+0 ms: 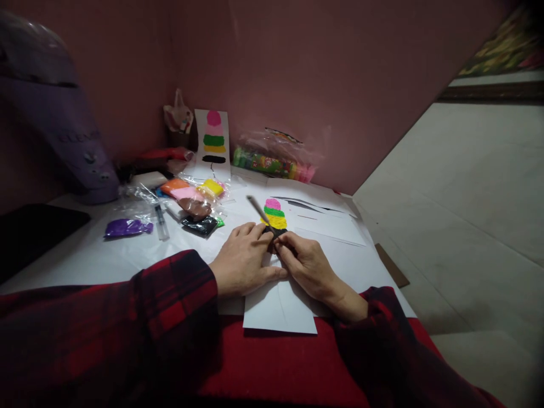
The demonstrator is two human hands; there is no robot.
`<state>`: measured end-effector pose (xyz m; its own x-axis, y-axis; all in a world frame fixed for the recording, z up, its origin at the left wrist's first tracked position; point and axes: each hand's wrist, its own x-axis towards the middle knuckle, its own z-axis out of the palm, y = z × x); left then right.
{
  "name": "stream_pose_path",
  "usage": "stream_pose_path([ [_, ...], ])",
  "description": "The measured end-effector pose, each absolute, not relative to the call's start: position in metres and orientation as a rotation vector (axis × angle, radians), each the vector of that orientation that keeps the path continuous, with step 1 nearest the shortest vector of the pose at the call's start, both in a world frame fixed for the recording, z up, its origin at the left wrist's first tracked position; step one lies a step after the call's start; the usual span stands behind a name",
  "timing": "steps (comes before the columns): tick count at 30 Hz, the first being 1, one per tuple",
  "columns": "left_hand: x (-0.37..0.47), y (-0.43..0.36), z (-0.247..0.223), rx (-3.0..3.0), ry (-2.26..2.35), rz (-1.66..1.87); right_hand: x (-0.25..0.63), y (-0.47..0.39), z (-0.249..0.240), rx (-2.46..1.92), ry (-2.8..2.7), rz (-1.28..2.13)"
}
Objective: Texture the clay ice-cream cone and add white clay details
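Observation:
Under my hands lies a sheet of white paper (280, 314) with a stacked shape in pink, green, yellow and black modelling clay (275, 221). My left hand (246, 258) rests flat on the paper at the shape's left, fingers and thumb stretched out. My right hand (308, 263) is closed in a pinch at the shape's lower end, by a dark brown patch; whatever lies between its fingertips is hidden. A thin grey stick (259, 209) slants over the shape, its lower end reaching the fingertips of both hands; which hand bears it I cannot tell.
Bagged clay (195, 208) in several colours lies left, near a purple bag (127, 228) and a small syringe-like tube (161, 222). A similar picture card (212, 144) leans on the wall. A clear pack (272, 161), loose papers (327, 226) and a lilac tumbler (87, 141) stand around.

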<state>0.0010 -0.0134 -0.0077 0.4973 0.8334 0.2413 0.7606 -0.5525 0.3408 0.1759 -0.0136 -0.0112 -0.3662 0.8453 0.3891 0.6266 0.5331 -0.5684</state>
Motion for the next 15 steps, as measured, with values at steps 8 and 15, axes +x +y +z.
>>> stream_pose_path([
  [8,0.001,-0.013,-0.007,2.554,1.386,0.560,0.181,-0.002,-0.021,-1.305,-1.683,0.514],
  [15,0.001,-0.013,-0.007,2.524,1.383,0.578,0.184,0.003,-0.019,-1.323,-1.623,0.505],
])
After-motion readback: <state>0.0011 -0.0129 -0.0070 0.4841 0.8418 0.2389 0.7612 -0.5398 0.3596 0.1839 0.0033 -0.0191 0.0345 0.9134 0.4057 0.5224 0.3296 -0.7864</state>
